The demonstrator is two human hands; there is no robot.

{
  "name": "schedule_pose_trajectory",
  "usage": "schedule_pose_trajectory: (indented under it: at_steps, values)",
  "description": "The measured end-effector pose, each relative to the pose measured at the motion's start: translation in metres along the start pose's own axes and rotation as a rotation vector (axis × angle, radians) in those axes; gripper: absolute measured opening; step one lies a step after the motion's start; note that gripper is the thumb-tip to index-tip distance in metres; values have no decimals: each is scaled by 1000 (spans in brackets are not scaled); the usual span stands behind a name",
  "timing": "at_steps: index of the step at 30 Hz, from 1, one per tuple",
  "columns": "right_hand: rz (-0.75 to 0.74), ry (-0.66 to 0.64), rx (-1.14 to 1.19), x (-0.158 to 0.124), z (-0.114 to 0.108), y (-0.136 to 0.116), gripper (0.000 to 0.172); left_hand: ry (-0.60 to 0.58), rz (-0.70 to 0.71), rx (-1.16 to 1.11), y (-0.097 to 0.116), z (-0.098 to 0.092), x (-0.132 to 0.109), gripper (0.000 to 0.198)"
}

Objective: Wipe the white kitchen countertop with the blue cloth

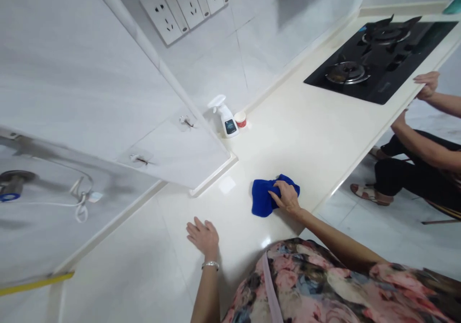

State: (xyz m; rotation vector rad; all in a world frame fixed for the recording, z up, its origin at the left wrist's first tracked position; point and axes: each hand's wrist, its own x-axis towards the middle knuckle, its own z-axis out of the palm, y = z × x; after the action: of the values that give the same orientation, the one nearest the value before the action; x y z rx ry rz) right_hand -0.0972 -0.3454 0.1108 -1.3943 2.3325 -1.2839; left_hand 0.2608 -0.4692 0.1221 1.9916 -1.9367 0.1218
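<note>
A blue cloth (262, 199) lies partly bunched on the white countertop (288, 145). My right hand (286, 197) grips it from above, fingers pressed into the folds. To the left, my left hand (204, 237) rests on or just over the counter surface, palm down with its fingers apart and nothing in it. A bracelet circles that wrist. Farther back, against the wall, stand a white spray bottle (229, 124) with a dark label and a small red and white cup (240, 119). Neither hand touches them.
A white partition (108, 83) with hooks ends near the counter's inner corner. A black gas stove (382, 56) is set in the counter at far right. Another person's hand (427, 84) holds the counter edge there. Wall sockets (187, 6) sit above; a yellow strip (36, 283) lies lower left.
</note>
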Motion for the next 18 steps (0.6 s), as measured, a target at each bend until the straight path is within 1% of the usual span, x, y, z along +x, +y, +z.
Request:
schedule_pose_trajectory:
  at_steps: [2, 4, 5, 7, 10, 13, 16, 18]
  values:
    - [190, 40, 220, 15, 1, -8, 54, 11, 4, 11, -1, 0, -1, 66]
    - [380, 83, 429, 36, 3, -20, 63, 19, 8, 15, -3, 1, -1, 65]
    - [447, 106, 509, 48, 4, -26, 67, 24, 8, 16, -3, 1, -2, 65]
    - [517, 150, 601, 72, 10, -38, 70, 26, 8, 20, -3, 1, -2, 65]
    - [524, 212, 642, 109, 26, -53, 68, 13, -9, 29, -4, 1, -3, 64]
    - [478, 239, 672, 144, 52, -65, 66, -9, -30, 39, -5, 1, -3, 63]
    - [375, 186, 605, 170, 85, -79, 67, -16, -40, 43, -6, 1, -4, 62]
    - [304, 98, 445, 175, 109, -90, 68, -18, -38, 38, -6, -1, -4, 63]
